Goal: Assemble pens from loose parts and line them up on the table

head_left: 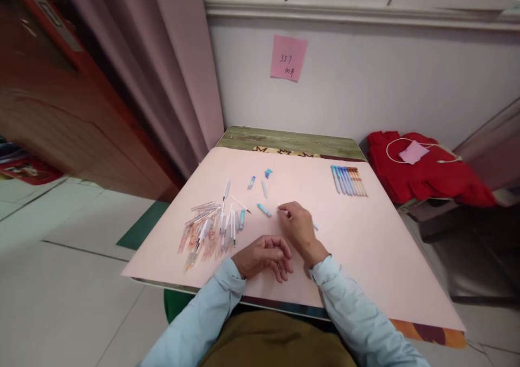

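Note:
My right hand [298,227] rests on the pink sheet [365,248] with its fingers closed round a thin pen part [315,226] whose tip sticks out to the right. My left hand [266,256] lies just below it, fingers curled loosely, nothing visible in it. A heap of pen parts [209,229] lies to the left of my hands. Loose blue pieces [264,210] sit just beyond my right hand. A neat row of finished pens [349,180] lies at the far right of the sheet.
The small table [292,139] stands against a white wall with a pink sticky note [288,58]. A red cloth pile [426,174] with a white cable lies to the right. Curtain and a wooden door are at the left.

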A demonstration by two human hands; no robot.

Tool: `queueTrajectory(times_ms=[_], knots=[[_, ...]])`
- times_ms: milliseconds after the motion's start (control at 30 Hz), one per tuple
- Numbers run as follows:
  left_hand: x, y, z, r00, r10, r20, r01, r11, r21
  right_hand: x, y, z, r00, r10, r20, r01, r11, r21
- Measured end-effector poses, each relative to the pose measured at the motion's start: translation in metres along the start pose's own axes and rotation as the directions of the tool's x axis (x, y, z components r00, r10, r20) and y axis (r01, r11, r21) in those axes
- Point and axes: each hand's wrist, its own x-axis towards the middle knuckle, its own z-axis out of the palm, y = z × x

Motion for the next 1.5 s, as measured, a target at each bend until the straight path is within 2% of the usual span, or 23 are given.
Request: queueTrajectory(times_ms=[67, 167, 300, 367, 467, 567, 600, 667, 733, 767, 867, 933, 1000, 1067, 1133, 1233, 1267, 1300, 1333, 1400, 1433, 1467, 1500], knots=[[0.0, 0.001, 0.0, 0.999, 0.018, -0.028, -0.018, 1.0, -0.01, 0.0, 0.009, -0.015, 0.999, 0.014, -0.03, -0.018, 0.991, -0.13], [0.001, 0.002, 0.001, 0.998, 0.024, -0.054, -0.025, 1.0, -0.006, -0.002, 0.02, -0.026, 0.999, 0.023, 0.031, -0.01, 0.936, -0.351], [0.003, 0.003, 0.003, 0.997, 0.016, -0.073, -0.014, 1.0, 0.021, -0.003, 0.018, -0.015, 0.989, -0.035, 0.144, 0.104, 0.858, -0.504], [0.003, 0.004, 0.006, 0.996, 0.014, -0.084, -0.012, 0.999, 0.033, -0.001, 0.014, -0.012, 0.992, -0.034, 0.124, 0.092, 0.859, -0.504], [0.002, 0.005, 0.012, 0.994, -0.003, -0.111, 0.012, 0.997, 0.075, 0.004, 0.014, -0.024, 1.0, 0.002, -0.027, -0.011, 0.941, -0.339], [0.007, 0.004, 0.017, 0.983, -0.032, -0.181, 0.068, 0.978, 0.198, 0.009, 0.033, -0.053, 0.965, 0.154, -0.21, -0.148, 0.988, 0.046], [0.011, 0.004, 0.019, 0.972, -0.022, -0.233, 0.084, 0.962, 0.259, 0.01, 0.042, -0.063, 0.94, 0.244, -0.237, -0.197, 0.959, 0.205], [0.025, 0.006, 0.02, 0.93, 0.052, -0.364, 0.109, 0.906, 0.408, 0.009, 0.061, -0.078, 0.877, 0.429, -0.217, -0.267, 0.81, 0.523], [0.046, 0.01, 0.022, 0.866, 0.196, -0.46, 0.146, 0.781, 0.607, 0.005, 0.078, -0.084, 0.82, 0.552, -0.152, -0.276, 0.614, 0.74], [0.059, 0.013, 0.023, 0.838, 0.285, -0.465, 0.17, 0.673, 0.72, 0.002, 0.085, -0.085, 0.801, 0.586, -0.125, -0.267, 0.535, 0.801], [0.095, 0.022, 0.028, 0.777, 0.51, -0.369, 0.278, 0.248, 0.928, -0.005, 0.097, -0.08, 0.761, 0.641, -0.101, -0.231, 0.414, 0.881], [0.113, 0.025, 0.031, 0.792, 0.576, -0.201, 0.282, -0.054, 0.958, -0.007, 0.1, -0.078, 0.749, 0.652, -0.113, -0.21, 0.395, 0.894], [0.125, 0.027, 0.032, 0.847, 0.532, -0.001, 0.206, -0.328, 0.922, -0.008, 0.1, -0.078, 0.744, 0.656, -0.13, -0.196, 0.4, 0.895], [0.13, 0.028, 0.03, 0.902, 0.417, 0.111, 0.122, -0.494, 0.861, -0.008, 0.099, -0.079, 0.739, 0.661, -0.13, -0.197, 0.397, 0.896], [0.131, 0.029, 0.027, 0.941, 0.32, 0.113, 0.087, -0.549, 0.831, -0.008, 0.096, -0.08, 0.735, 0.668, -0.113, -0.202, 0.375, 0.904], [0.124, 0.027, 0.025, 0.946, 0.312, 0.087, 0.084, -0.496, 0.864, -0.009, 0.092, -0.08, 0.742, 0.664, -0.096, -0.21, 0.365, 0.907], [0.119, 0.024, 0.026, 0.933, 0.351, 0.081, 0.08, -0.422, 0.903, -0.009, 0.091, -0.079, 0.743, 0.663, -0.096, -0.212, 0.369, 0.905], [0.113, 0.021, 0.027, 0.913, 0.404, 0.065, 0.065, -0.299, 0.952, -0.01, 0.09, -0.079, 0.743, 0.662, -0.097, -0.217, 0.376, 0.901], [0.106, 0.017, 0.027, 0.888, 0.459, 0.028, 0.032, -0.123, 0.992, -0.011, 0.09, -0.078, 0.744, 0.661, -0.1, -0.22, 0.383, 0.897], [0.089, 0.009, 0.029, 0.843, 0.525, -0.119, -0.087, 0.352, 0.932, -0.013, 0.091, -0.076, 0.748, 0.655, -0.11, -0.219, 0.4, 0.89], [0.08, 0.005, 0.029, 0.832, 0.513, -0.213, -0.151, 0.578, 0.802, -0.013, 0.091, -0.075, 0.752, 0.649, -0.116, -0.217, 0.411, 0.885], [0.071, 0.002, 0.028, 0.826, 0.479, -0.298, -0.2, 0.742, 0.64, -0.013, 0.09, -0.073, 0.758, 0.64, -0.126, -0.214, 0.425, 0.879], [0.062, -0.001, 0.027, 0.819, 0.443, -0.366, -0.236, 0.84, 0.489, -0.013, 0.087, -0.071, 0.766, 0.628, -0.138, -0.205, 0.442, 0.873]])
